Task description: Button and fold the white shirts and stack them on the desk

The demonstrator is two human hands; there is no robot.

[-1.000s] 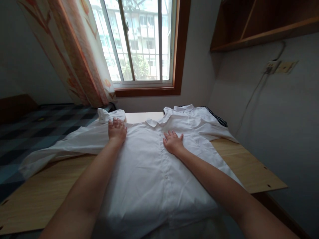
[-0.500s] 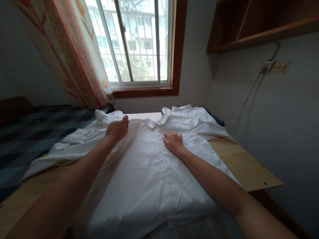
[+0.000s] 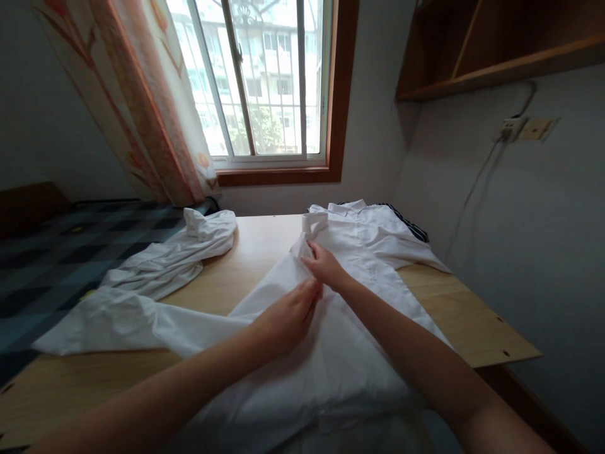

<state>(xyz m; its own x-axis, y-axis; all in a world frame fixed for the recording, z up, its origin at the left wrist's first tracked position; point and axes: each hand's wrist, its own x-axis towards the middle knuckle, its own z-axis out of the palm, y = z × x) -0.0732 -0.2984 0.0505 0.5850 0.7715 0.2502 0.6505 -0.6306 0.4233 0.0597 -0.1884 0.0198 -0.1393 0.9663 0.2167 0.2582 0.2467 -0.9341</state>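
A white buttoned shirt [image 3: 350,340] lies over the front and middle of the wooden board, its left side folded over toward the center. My left hand [image 3: 293,312] is closed on the shirt's fabric near the middle, below the collar [image 3: 314,222]. Just above it, my right hand [image 3: 326,265] grips the shirt by the collar, thumb and index finger at the cloth. A long sleeve [image 3: 123,318] trails left across the board onto the bed.
Another white garment [image 3: 189,252] lies crumpled at the left. More white shirts [image 3: 373,224] are stacked at the back right, above dark striped cloth. A checkered bed [image 3: 38,271] adjoins the wooden board [image 3: 259,239]. Behind are a window, a curtain and a wall shelf [image 3: 496,69].
My left hand has brought the shirt's left side rightward to the middle, uncovering the board. My right hand has shifted slightly at the collar, which now stands up.
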